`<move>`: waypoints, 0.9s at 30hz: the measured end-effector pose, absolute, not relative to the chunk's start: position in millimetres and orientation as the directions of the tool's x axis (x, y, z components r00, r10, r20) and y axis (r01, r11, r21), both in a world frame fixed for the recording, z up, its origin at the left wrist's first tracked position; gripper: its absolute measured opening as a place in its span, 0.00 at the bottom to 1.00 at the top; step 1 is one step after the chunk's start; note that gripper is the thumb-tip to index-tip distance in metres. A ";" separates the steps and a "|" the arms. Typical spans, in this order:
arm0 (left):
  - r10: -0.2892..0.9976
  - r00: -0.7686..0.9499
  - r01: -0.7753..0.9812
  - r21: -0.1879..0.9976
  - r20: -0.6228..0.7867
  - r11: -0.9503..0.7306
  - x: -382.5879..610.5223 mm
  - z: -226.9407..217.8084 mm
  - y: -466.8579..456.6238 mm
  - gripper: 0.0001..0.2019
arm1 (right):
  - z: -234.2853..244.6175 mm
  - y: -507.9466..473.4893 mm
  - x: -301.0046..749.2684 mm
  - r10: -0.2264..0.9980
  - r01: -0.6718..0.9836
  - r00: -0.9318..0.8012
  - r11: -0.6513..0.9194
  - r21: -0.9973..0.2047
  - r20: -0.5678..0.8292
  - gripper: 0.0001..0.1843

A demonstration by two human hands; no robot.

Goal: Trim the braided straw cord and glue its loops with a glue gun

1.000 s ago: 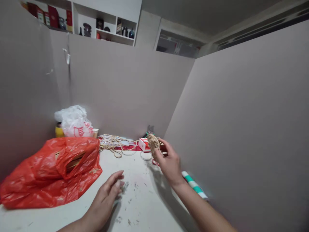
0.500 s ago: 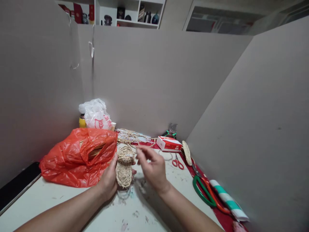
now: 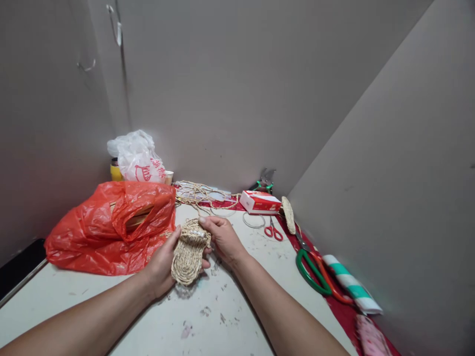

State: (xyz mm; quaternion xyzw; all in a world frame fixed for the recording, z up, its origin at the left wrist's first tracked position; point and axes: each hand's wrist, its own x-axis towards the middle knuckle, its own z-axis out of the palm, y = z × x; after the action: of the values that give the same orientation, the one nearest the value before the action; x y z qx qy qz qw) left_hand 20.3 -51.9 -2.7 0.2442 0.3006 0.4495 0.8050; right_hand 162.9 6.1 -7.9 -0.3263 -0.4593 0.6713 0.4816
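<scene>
I see the straw sandal (image 3: 188,249) at centre frame, long axis pointing up-frame (tipped slightly right). The left hand (image 3: 161,264) curls round its left edge; the right hand (image 3: 222,237) pinches its upper end. A red bag (image 3: 107,227) lies left.

The white, stained counter (image 3: 237,321) carries a red plastic bag (image 3: 111,227) at the left, with a white plastic bag (image 3: 137,158) and a yellow jar (image 3: 116,170) behind it. Tangled twine (image 3: 200,194) and a red-and-white box (image 3: 260,201) lie along the back wall. Small red scissors (image 3: 273,231), large green-and-red shears (image 3: 315,277) and a striped roll (image 3: 351,284) lie at the right.
</scene>
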 end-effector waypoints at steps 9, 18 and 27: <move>0.866 0.435 -0.557 0.683 -0.245 0.473 17.0 -4.1 -54.4 0.22 | -8.7 14.4 171.7 0.938 -0.441 -0.341 -0.108 -0.891 0.055 0.13; 0.973 0.222 -0.452 0.878 -0.059 0.156 19.3 -10.4 -56.1 0.19 | -7.7 12.6 178.6 0.868 -0.433 -0.493 -0.182 -0.883 0.063 0.17; 0.979 -0.120 0.019 0.987 0.163 -0.162 21.2 -13.5 -58.2 0.23 | -6.2 5.3 173.5 0.827 -0.371 -0.561 -0.217 -0.903 0.032 0.25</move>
State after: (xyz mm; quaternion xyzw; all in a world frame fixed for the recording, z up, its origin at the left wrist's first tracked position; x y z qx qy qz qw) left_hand 21.2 -58.2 -13.5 0.5101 0.4890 0.5665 0.4240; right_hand 173.5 5.3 -6.2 -0.2384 -0.4785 0.7428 0.4031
